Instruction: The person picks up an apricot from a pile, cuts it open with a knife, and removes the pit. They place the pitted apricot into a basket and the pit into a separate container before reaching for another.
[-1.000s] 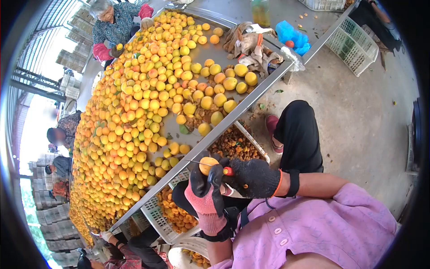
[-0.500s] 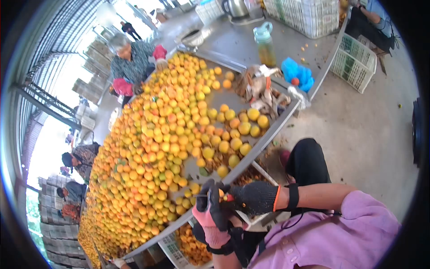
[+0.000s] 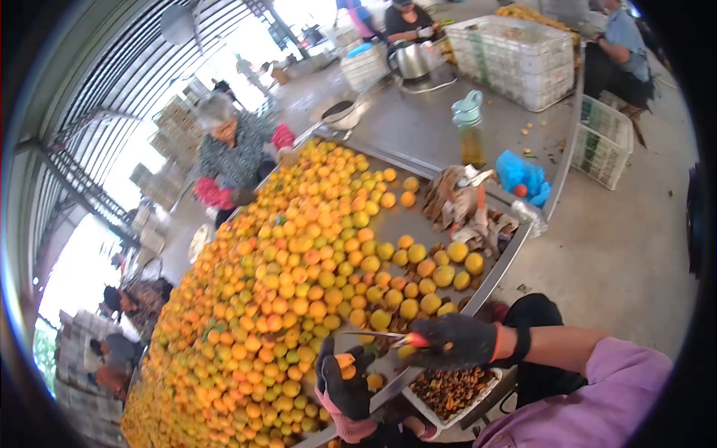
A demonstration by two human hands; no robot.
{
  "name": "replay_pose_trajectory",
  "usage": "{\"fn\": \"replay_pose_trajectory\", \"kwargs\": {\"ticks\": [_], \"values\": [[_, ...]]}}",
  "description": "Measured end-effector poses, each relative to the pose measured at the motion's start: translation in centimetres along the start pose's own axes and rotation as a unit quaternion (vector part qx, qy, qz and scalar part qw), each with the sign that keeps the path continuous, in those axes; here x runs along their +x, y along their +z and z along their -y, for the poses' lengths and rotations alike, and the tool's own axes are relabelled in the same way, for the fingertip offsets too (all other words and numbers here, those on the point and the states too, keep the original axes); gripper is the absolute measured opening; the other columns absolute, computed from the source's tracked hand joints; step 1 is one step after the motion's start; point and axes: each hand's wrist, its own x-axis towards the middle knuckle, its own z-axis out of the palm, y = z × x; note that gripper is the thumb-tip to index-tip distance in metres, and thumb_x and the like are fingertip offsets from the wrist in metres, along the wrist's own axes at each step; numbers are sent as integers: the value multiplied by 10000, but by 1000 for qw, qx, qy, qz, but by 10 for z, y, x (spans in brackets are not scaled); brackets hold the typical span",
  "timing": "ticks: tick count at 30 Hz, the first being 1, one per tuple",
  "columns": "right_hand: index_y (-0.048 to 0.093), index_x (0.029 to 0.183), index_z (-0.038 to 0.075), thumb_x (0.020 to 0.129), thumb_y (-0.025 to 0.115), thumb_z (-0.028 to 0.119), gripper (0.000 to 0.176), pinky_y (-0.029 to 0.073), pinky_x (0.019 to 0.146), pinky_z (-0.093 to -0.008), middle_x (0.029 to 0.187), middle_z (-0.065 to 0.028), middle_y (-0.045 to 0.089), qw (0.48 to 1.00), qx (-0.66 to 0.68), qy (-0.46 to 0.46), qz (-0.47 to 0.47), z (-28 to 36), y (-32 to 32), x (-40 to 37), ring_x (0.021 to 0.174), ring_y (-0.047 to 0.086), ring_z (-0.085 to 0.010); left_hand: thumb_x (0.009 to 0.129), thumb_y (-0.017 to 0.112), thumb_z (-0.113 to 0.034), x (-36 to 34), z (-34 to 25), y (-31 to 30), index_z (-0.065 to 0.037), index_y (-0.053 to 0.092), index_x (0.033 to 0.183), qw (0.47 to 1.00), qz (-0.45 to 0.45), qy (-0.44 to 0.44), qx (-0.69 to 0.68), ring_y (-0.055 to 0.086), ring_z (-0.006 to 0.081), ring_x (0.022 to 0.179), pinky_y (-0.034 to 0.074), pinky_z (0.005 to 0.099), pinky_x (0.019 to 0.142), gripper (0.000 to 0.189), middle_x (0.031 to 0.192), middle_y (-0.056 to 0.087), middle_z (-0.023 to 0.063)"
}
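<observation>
My left hand [image 3: 347, 384], in a pink and black glove, is closed around a cut piece of apricot [image 3: 345, 365] at the metal table's near edge. My right hand [image 3: 455, 341], in a black glove, grips a small knife [image 3: 413, 340] with a red and yellow handle. The thin blade points left, above and apart from the left hand. A large heap of orange-yellow apricots [image 3: 276, 261] covers the table in front of both hands. Below the right hand stands a white crate [image 3: 487, 388] of brown pits or scraps.
Crumpled brown cloths [image 3: 459, 205] and a blue plastic bag [image 3: 520, 175] lie at the table's right corner. Behind them stand a bottle [image 3: 469, 127], a kettle [image 3: 411, 61] and a large white crate [image 3: 511, 63]. Another person [image 3: 235, 153] in pink gloves works across the heap.
My hands have drawn apart, the right moving up and right with the knife. The fruit piece now shows in my left hand. The view has shifted, showing more of the far side.
</observation>
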Motion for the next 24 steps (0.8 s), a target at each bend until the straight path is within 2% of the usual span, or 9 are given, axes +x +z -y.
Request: {"fn": "replay_pose_trajectory", "kwargs": {"ticks": [3,5,7,9,12,14,18,20,24], "values": [[562,1036,76,841,608,312,309,440,596,-406,839,-145,560,991,14,-53,-118,-2,15,26,734,579,-346,907,488,-289,13,32,7,70,384,1271,987,85,-45,-126,604,227,833,495,315,766,521,1040,593,141],[577,1037,57,792,690,274,346,462,598,-362,838,-139,564,983,23,-112,-144,-7,23,42,764,596,-315,933,436,-185,16,13,17,72,475,1146,984,125,121,47,639,231,788,520,307,661,336,997,604,201],[581,1043,60,799,680,257,329,460,611,-363,865,-140,566,985,24,-117,-127,-25,29,49,788,593,-314,909,467,-186,21,16,15,61,457,1203,970,102,-102,-195,631,228,816,513,313,684,384,1012,605,179],[585,1049,64,806,670,239,312,459,623,-365,893,-141,569,987,38,-119,-100,-43,38,58,812,591,-314,852,534,-173,21,24,9,49,439,1246,972,115,-124,-161,614,207,846,504,305,697,463,1038,603,134],[598,1030,58,823,644,211,261,457,598,-377,842,-129,599,987,129,-76,-61,-55,47,66,755,598,-332,881,498,-142,21,43,-4,-23,570,1109,981,178,10,73,574,257,988,509,336,758,267,1190,538,162],[611,944,45,837,630,280,259,457,597,-363,742,-145,603,902,364,203,115,-43,21,80,660,600,-260,843,545,-119,36,27,11,6,521,1168,978,206,-25,-12,579,206,947,480,307,791,349,1140,563,134],[631,895,70,837,638,317,255,442,538,-296,661,-100,611,981,147,126,-24,-71,57,86,574,559,-130,777,585,-18,41,59,0,22,503,1197,969,183,-156,-63,583,151,900,472,292,791,430,1093,590,95],[634,891,73,835,641,321,254,430,533,-260,649,-69,604,965,187,178,-52,-70,64,89,572,531,-89,796,556,7,41,76,-8,32,507,1179,961,225,72,140,600,155,845,494,265,690,387,1057,600,103],[638,840,30,847,639,276,246,411,524,-238,606,-11,569,902,332,249,-120,-60,58,88,571,496,-56,819,507,36,39,72,-2,43,514,1154,955,133,169,206,621,163,797,488,230,597,335,1001,603,107]]}}
